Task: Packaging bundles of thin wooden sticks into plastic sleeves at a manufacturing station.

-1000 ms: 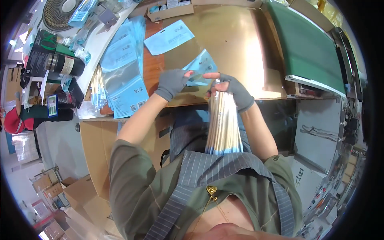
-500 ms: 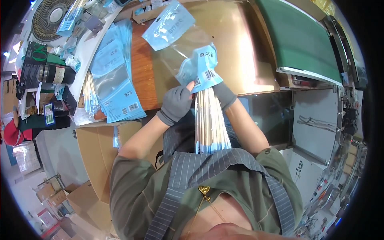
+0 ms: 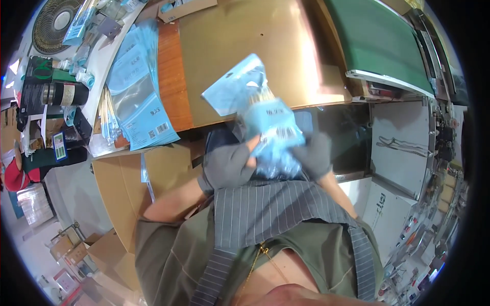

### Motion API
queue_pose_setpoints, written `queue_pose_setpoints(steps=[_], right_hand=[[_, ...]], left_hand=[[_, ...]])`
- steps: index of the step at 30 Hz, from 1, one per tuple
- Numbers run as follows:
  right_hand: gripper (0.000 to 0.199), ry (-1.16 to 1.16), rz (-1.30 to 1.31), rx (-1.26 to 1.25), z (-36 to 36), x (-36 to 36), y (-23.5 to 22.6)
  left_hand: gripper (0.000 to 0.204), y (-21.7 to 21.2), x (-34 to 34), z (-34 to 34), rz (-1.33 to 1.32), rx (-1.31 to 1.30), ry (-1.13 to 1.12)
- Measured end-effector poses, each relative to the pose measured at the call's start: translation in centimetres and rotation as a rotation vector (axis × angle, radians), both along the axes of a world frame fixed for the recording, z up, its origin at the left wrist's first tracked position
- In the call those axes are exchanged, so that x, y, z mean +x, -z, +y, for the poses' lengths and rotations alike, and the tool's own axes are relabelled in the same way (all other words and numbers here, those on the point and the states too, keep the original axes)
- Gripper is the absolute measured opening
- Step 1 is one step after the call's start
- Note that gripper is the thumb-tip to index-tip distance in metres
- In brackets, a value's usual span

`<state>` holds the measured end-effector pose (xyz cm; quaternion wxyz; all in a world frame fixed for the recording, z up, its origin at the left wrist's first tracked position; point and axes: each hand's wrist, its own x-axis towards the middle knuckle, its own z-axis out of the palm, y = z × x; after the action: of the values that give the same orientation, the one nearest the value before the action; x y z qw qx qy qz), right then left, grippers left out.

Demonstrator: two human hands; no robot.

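In front of my apron, a light blue and clear plastic pouch [image 3: 278, 116] is around a bundle of thin pale sticks [image 3: 261, 96]. Their tips show through the clear part, and the pouch's flap leans to the upper left. Bluish, crinkled plastic [image 3: 275, 166] covers the lower end. My left hand [image 3: 229, 166], in a grey glove with bare fingertips showing, is closed on the pouch's lower left side. On the opposite side my right hand [image 3: 314, 153], also grey-gloved, grips the pouch's edge; motion blurs its fingers. The sticks' lower ends are mostly hidden.
A stack of flat blue pouches [image 3: 148, 120] lies on the table's left, beside loose sticks [image 3: 107, 115]. A gold-brown board [image 3: 224, 46] covers the table ahead. An open cardboard box [image 3: 122, 188] stands at left, a green-topped surface [image 3: 383, 46] at right.
The pouch has come down toward my body and now surrounds the stick bundle, whose bare length was visible below it. Both hands have moved down and farther apart.
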<state>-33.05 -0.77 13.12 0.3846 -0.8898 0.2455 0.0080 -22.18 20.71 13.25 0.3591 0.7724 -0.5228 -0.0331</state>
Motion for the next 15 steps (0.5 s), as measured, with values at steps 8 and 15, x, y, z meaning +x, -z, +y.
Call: queue_pose_setpoints(steps=[8, 15], right_hand=[[0.013, -0.244, -0.691, -0.238, -4.2, 12.0, -12.0], [0.008, -0.326, -0.534, 0.189, -2.4, 17.9, -18.7]], left_hand=[[0.035, -15.1, 15.0, -4.0, 0.272, 0.165, -0.184], [0.02, -19.3, 16.1, -0.7, 0.219, 0.102, -0.278]])
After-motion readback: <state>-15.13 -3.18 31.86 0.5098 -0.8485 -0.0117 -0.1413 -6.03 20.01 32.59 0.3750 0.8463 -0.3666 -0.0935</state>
